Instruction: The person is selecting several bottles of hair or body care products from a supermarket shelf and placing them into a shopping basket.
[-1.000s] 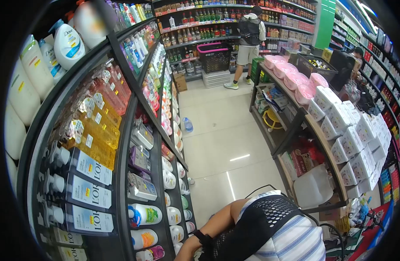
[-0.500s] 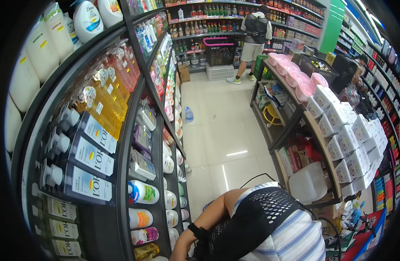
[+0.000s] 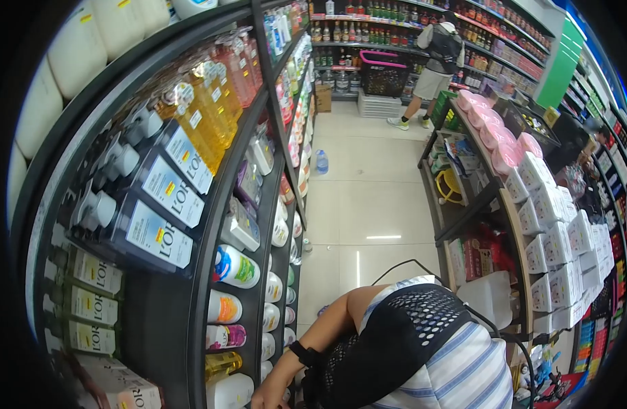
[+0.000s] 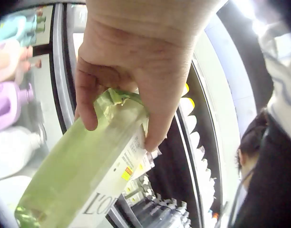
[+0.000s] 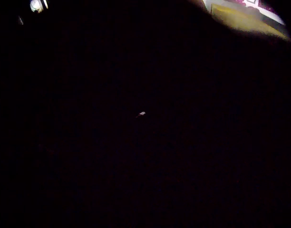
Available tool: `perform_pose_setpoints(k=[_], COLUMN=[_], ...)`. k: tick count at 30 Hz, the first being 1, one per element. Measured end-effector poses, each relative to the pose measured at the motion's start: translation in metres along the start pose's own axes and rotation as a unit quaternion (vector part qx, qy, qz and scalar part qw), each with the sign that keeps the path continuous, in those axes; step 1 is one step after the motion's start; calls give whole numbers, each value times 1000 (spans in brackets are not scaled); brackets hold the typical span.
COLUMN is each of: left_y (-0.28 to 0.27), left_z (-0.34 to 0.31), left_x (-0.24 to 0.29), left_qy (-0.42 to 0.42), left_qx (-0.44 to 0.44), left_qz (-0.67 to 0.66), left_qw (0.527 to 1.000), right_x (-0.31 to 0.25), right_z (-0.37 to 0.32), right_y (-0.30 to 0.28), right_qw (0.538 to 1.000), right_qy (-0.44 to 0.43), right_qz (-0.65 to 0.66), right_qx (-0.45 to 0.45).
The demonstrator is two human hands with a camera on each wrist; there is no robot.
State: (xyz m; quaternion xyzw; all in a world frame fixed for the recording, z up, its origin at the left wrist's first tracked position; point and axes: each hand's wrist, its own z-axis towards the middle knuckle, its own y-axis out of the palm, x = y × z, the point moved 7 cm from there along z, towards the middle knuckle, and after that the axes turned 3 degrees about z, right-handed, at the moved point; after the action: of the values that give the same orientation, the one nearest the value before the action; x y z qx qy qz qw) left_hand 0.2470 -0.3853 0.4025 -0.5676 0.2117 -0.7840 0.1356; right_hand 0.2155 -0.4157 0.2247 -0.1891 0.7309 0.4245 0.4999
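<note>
Left wrist | left hand (image 4: pixel 133 69) grips green bottle (image 4: pixel 74 168) by one end | purple bottle (image 4: pixel 11 97) nearby on shelf (image 4: pixel 63 71) | right hand unseen, cannot tell state

The head camera looks down the aisle (image 3: pixel 368 225); the left wrist's, close over a bottle (image 4: pixel 72 164), shares the shelves (image 3: pixel 165 307); the right's sees mostly dark.

My left hand (image 4: pixel 140 71) pointed downward with its palm side showing, thumb (image 4: pixel 157 123) along one side and fingers (image 4: pixel 87 107) bent on the other, gripping. One bare arm (image 3: pixel 330 332) slanted down, its hand (image 3: pixel 270 395) partly cut off at the head view's lower edge. The right wrist view was too dark to show my right hand.
</note>
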Motion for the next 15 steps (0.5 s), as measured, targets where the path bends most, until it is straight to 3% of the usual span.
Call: perform_pose_setpoints(k=[7,11,15], left_y=[-92,-180,-222], left_z=[-55,-172,-278], left_x=[-55,-98,-137], left_qy=[-100,-233,-325], left_qx=[112,249,362], left_qz=[43,85,107], left_qw=[988,936,867], right_x=[7,0,-14], right_z=[-1,-16,-21], right_y=[20,38,38], right_qw=[998,999,997], right_qy=[61,46,51], right_qz=[-14,-17,-41], right_qx=[-7,-2,48])
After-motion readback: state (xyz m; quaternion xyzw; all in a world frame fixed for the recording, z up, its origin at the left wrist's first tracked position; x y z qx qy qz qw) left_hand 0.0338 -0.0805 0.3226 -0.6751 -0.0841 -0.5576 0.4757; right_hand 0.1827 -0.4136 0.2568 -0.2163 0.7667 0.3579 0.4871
